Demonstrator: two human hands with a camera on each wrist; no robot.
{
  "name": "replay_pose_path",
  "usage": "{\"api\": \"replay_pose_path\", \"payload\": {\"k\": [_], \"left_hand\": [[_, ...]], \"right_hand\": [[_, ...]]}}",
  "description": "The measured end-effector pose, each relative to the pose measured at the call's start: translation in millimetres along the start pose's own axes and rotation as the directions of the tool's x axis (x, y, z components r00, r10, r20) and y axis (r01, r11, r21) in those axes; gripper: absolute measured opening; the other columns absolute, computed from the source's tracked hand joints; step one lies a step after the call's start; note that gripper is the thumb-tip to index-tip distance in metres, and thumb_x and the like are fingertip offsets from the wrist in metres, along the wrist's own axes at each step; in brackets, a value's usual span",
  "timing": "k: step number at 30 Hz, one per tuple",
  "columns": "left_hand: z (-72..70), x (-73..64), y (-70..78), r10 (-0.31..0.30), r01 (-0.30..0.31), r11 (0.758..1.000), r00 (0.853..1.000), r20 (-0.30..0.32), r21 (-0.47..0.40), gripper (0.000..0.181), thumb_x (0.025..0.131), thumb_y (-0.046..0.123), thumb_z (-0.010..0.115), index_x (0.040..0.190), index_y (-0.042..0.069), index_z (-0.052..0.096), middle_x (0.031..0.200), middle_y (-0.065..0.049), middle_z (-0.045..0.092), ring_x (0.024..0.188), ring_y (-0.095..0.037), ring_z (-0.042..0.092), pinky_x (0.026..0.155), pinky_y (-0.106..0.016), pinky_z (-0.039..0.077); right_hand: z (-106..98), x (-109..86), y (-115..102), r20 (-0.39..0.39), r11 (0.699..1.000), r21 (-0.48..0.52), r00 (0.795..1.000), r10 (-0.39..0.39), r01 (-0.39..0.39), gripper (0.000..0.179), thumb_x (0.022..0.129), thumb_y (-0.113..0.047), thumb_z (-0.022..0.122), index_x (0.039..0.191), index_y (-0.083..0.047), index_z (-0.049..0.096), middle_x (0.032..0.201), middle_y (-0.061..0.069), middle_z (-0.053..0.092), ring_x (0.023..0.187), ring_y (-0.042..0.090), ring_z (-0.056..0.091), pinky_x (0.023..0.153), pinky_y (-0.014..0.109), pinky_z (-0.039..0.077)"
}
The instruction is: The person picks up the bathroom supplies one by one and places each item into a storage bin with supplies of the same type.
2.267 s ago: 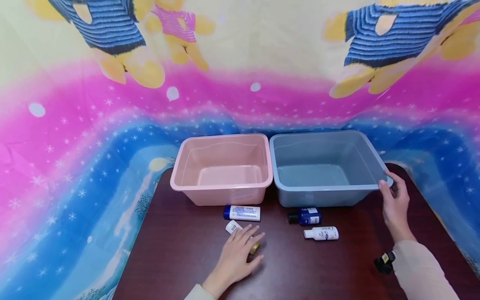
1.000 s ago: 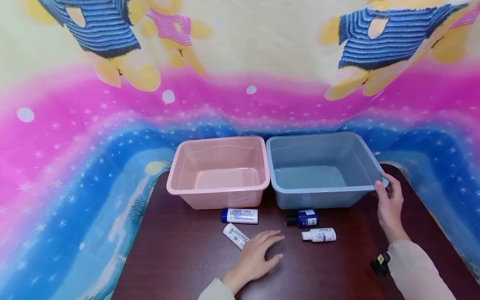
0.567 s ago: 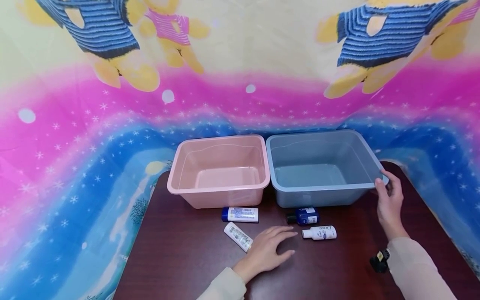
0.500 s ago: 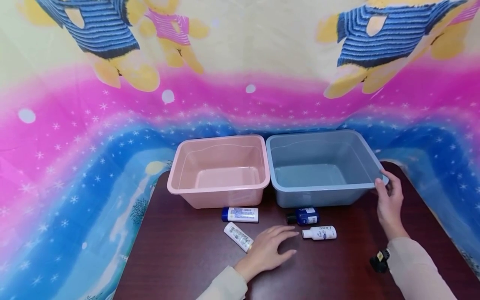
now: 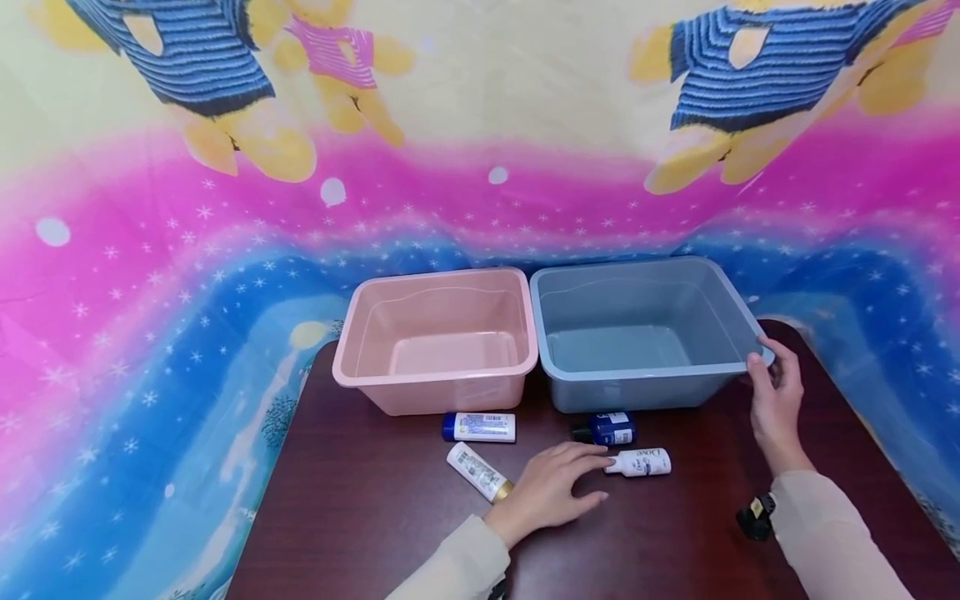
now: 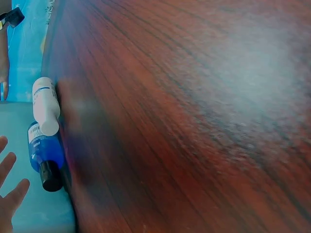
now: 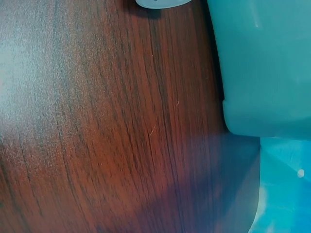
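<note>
My left hand (image 5: pixel 551 487) reaches over the table with its fingers extended. In the head view its fingertips are at the cap end of a white Dove bottle (image 5: pixel 647 462); whether they touch it I cannot tell. Just behind lies a blue bottle with a black cap (image 5: pixel 615 429). Both bottles also show in the left wrist view, the white bottle (image 6: pixel 46 104) beyond the blue bottle (image 6: pixel 44 150), near my left fingers (image 6: pixel 18 194). My right hand (image 5: pixel 780 408) holds the front right corner of the blue-grey basin (image 5: pixel 645 392) between thumb and fingers.
A pink basin (image 5: pixel 450 396) stands left of the blue-grey one. In front of it lie a white bottle with a blue cap (image 5: pixel 483 427) and a white tube with a gold cap (image 5: pixel 480 472). The dark wooden table (image 5: pixel 337 517) ends at a cartoon-printed cloth (image 5: pixel 450 183).
My left hand has moved right, from over the gold-capped tube to the Dove bottle, leaving the tube in full view. My right hand has kept its hold on the basin.
</note>
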State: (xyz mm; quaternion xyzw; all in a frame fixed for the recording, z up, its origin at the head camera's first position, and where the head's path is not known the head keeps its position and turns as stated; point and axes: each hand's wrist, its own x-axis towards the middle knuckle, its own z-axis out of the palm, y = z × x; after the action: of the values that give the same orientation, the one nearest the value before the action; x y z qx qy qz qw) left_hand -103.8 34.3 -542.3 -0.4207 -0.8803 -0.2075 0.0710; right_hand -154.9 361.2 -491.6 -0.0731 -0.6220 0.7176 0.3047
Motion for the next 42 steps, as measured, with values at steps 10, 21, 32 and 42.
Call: {"api": "replay_pose_path", "payload": {"k": [10,21,32,42], "left_hand": [[11.9,14.0,8.0,0.02,-0.021,1.0,1.0,0.012,0.02,0.041,0.088,0.046,0.058,0.127,0.034,0.055,0.134,0.015,0.047,0.124,-0.002,0.04,0.101,-0.02,0.032],[21.5,29.4,15.2,0.048,-0.048,0.997,0.999,0.0,0.068,0.041,0.088,0.047,0.057,0.128,0.035,0.054,0.135,0.016,0.047,0.123,0.0,0.039,0.099,-0.019,0.034],[37.0,37.8,17.9,0.001,0.0,1.0,1.0,-0.005,0.031,0.043,0.088,0.046,0.059,0.129,0.036,0.053,0.134,0.017,0.047,0.121,0.001,0.041,0.094,-0.02,0.039],[43.5,44.6,20.2,-0.03,0.03,1.0,0.999,0.025,0.005,0.044,0.087,0.044,0.059,0.129,0.033,0.053,0.133,0.016,0.048,0.12,-0.001,0.043,0.093,-0.02,0.04]], "right_hand": [[-0.5,2.1,3.2,-0.012,1.0,0.017,1.0,-0.017,0.017,0.038,0.091,-0.003,0.056,0.128,-0.001,0.051,0.12,0.009,0.048,0.099,0.012,0.049,0.073,0.014,0.045],[-7.5,7.0,19.6,-0.039,1.0,0.004,0.999,-0.021,0.021,0.037,0.091,-0.003,0.055,0.128,-0.002,0.051,0.12,0.007,0.05,0.1,0.012,0.05,0.074,0.015,0.044],[-4.3,2.9,8.5,-0.015,0.997,0.071,1.0,-0.026,0.027,0.037,0.091,0.0,0.054,0.128,0.001,0.05,0.119,0.011,0.049,0.098,0.016,0.051,0.07,0.014,0.048],[-0.5,-0.6,4.3,-0.015,0.998,0.052,1.0,-0.025,0.026,0.038,0.091,-0.002,0.055,0.128,0.0,0.05,0.121,0.01,0.049,0.102,0.016,0.05,0.073,0.015,0.046]]}}
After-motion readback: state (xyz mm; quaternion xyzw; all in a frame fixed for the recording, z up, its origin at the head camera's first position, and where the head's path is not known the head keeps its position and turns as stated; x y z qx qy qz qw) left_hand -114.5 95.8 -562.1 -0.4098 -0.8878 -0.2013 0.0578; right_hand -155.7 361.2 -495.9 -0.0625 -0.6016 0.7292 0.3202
